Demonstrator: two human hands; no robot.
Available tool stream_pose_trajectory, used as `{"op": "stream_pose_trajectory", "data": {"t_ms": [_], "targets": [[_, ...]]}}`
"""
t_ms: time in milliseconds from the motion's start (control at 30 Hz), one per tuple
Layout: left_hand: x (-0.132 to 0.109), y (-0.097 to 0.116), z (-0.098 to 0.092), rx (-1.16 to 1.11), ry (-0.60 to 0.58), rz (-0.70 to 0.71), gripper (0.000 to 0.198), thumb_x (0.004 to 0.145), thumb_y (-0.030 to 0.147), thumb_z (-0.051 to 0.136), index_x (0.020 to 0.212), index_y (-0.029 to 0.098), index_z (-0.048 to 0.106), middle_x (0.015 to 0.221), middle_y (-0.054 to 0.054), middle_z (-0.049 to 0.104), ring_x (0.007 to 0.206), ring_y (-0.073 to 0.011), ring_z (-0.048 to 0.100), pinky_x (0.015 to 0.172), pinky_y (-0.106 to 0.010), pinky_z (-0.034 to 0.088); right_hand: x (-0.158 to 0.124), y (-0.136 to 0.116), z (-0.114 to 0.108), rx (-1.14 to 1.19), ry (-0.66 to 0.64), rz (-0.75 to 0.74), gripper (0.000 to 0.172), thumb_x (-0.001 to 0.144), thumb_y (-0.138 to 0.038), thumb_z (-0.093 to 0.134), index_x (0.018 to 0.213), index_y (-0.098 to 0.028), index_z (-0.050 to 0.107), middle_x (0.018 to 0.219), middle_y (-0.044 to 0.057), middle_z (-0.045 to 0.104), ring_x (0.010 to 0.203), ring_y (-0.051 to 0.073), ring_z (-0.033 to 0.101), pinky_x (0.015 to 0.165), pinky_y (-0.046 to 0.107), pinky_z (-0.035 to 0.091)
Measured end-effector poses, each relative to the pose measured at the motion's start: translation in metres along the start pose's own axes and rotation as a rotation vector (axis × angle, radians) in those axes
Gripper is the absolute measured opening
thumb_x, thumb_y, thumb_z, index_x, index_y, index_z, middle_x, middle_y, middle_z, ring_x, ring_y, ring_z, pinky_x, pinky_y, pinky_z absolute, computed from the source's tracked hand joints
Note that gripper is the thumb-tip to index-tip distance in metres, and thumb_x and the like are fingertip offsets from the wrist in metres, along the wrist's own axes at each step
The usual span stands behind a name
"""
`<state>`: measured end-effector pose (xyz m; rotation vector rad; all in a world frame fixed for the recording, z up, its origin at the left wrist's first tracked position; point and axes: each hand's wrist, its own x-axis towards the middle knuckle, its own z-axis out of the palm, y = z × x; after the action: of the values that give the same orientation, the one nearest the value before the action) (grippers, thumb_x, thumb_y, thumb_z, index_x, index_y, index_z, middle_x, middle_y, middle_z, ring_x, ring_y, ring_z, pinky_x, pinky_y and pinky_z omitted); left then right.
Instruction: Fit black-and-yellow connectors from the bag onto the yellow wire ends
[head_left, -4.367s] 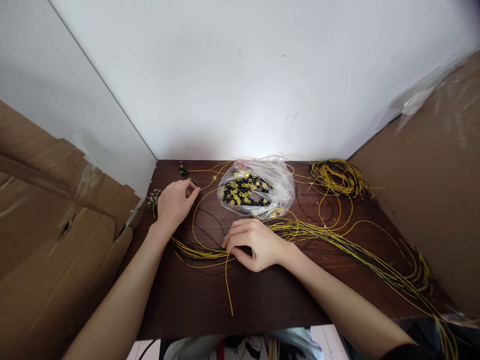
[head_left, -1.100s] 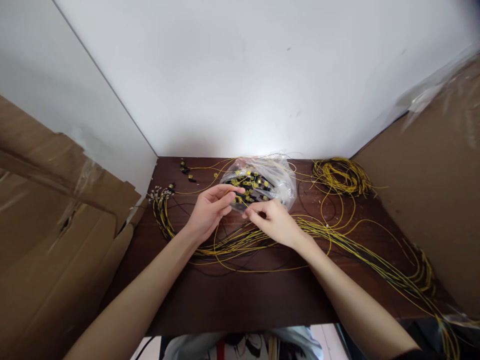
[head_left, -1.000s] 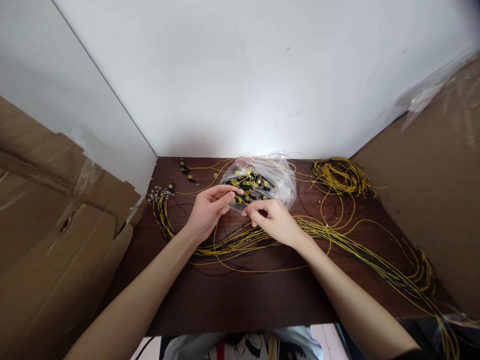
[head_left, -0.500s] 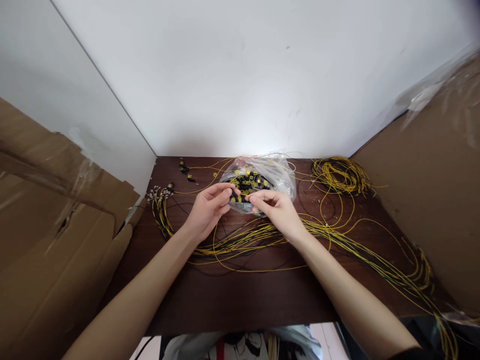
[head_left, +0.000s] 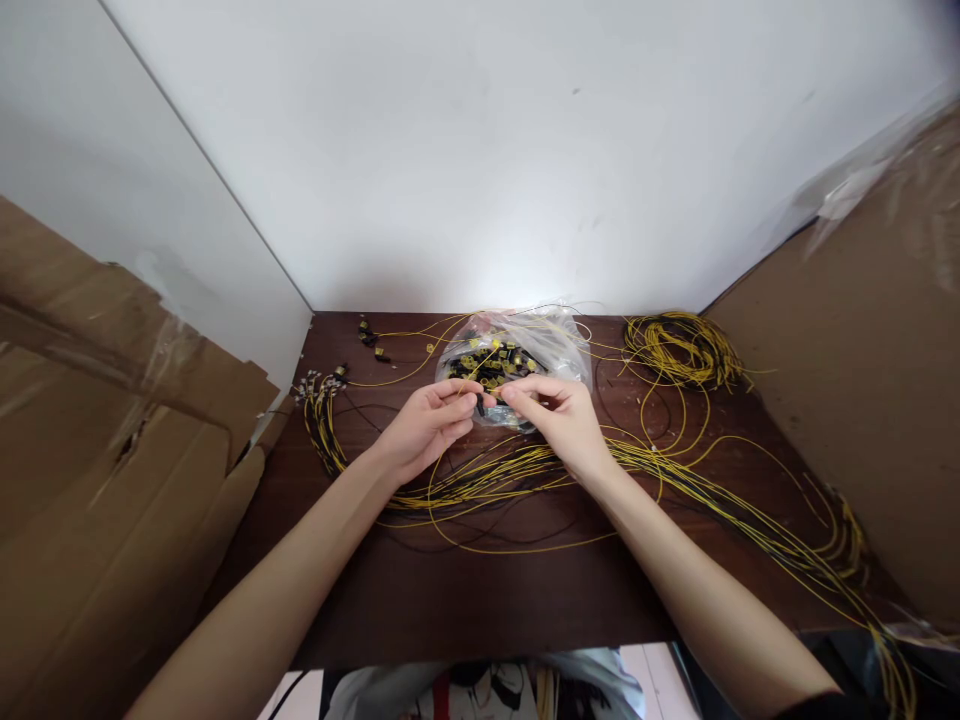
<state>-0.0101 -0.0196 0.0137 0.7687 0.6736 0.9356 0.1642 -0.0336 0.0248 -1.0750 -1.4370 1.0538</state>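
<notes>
Over the front of a clear plastic bag [head_left: 570, 352], my two hands meet almost tip to tip. My left hand [head_left: 427, 425] is closed in a pinch on a thin yellow wire, and a small black piece [head_left: 482, 404] shows at its fingertips. A loop of yellow wire [head_left: 430, 495] hangs below that hand. My right hand [head_left: 561, 420] pinches a small yellow bit that looks like the wire's end; the fingers hide most of it. Small black and yellow connectors [head_left: 491, 360] fill the bag behind the fingertips.
A bundle of yellow and black wires [head_left: 517, 470] crosses the brown table [head_left: 480, 610] beneath my forearms. White-tipped wire ends [head_left: 319, 385] lie at left, a wire coil [head_left: 682, 350] at back right. Loose connectors [head_left: 367, 335] sit back left. Cardboard [head_left: 112, 480] flanks the left side.
My left hand has moved slightly right and down, closing the gap to my right fingertips. The black piece now shows below the left fingertips. The hanging wire loop has shifted a little.
</notes>
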Motion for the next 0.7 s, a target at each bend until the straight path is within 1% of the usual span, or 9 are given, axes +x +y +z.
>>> {"op": "stream_pose_trajectory", "data": {"t_ms": [100,233,333,400,467,600,700], "targets": [[-0.001,0.0004,0.0004,0.012,-0.024,-0.047,0.019,0.071,0.018,0.073,0.085,0.01,0.065,0.078,-0.007,0.063,0.051,-0.0015,0.038,0.045,-0.015,0.026,-0.0008,0.0005,0.0007,-0.055,0.004,-0.07,0.012,0.077,-0.028,0.065,0.075,-0.019,0.073,0.068,0.0,0.066,0.054,0.009,0.044,0.052,0.025,0.034],[-0.0025,-0.0001,0.0014,0.019,-0.058,-0.091,0.023,0.07,0.022,0.074,0.083,0.013,0.058,0.069,-0.002,0.058,0.049,-0.0015,0.033,0.044,-0.015,0.022,-0.0023,0.0002,0.0024,-0.108,-0.057,-0.11,0.011,0.079,-0.028,0.064,0.079,-0.021,0.072,0.069,0.001,0.065,0.057,0.011,0.047,0.056,0.026,0.038],[-0.0026,-0.0007,0.0016,0.03,-0.059,-0.091,0.026,0.069,0.024,0.075,0.077,0.014,0.052,0.064,0.001,0.054,0.048,-0.0015,0.032,0.043,-0.015,0.019,-0.003,0.0,0.0031,-0.114,-0.102,-0.093,0.012,0.079,-0.029,0.063,0.079,-0.021,0.072,0.071,0.002,0.065,0.06,0.012,0.05,0.059,0.028,0.04],[-0.0026,-0.0007,0.0014,0.057,-0.056,-0.069,0.028,0.07,0.024,0.074,0.075,0.015,0.049,0.064,0.001,0.054,0.046,-0.0012,0.03,0.043,-0.015,0.017,-0.0032,0.0004,0.0035,-0.1,-0.116,-0.065,0.013,0.079,-0.03,0.063,0.081,-0.02,0.071,0.073,0.002,0.066,0.062,0.013,0.052,0.06,0.028,0.041],[-0.0027,-0.0004,0.0012,0.105,-0.064,-0.058,0.03,0.071,0.027,0.073,0.074,0.015,0.046,0.065,0.0,0.057,0.045,-0.001,0.03,0.042,-0.016,0.015,-0.0032,0.0014,0.004,-0.069,-0.128,-0.024,0.015,0.08,-0.031,0.063,0.08,-0.019,0.071,0.072,0.002,0.066,0.062,0.013,0.052,0.061,0.028,0.041],[-0.0037,0.0008,0.0011,0.185,-0.1,-0.097,0.029,0.074,0.031,0.071,0.077,0.015,0.046,0.071,-0.005,0.064,0.043,-0.0003,0.028,0.042,-0.017,0.013,-0.0026,0.0041,0.0045,-0.016,-0.176,0.013,0.022,0.081,-0.032,0.061,0.067,-0.017,0.067,0.066,0.002,0.064,0.064,0.013,0.054,0.067,0.029,0.042],[-0.0038,0.0017,0.0012,0.164,-0.103,-0.109,0.031,0.073,0.032,0.071,0.076,0.016,0.046,0.068,-0.004,0.063,0.042,0.0,0.028,0.042,-0.017,0.013,-0.0024,0.0054,0.0041,0.007,-0.219,0.02,0.021,0.082,-0.033,0.06,0.07,-0.018,0.069,0.071,0.002,0.064,0.071,0.014,0.055,0.072,0.03,0.042]]}}
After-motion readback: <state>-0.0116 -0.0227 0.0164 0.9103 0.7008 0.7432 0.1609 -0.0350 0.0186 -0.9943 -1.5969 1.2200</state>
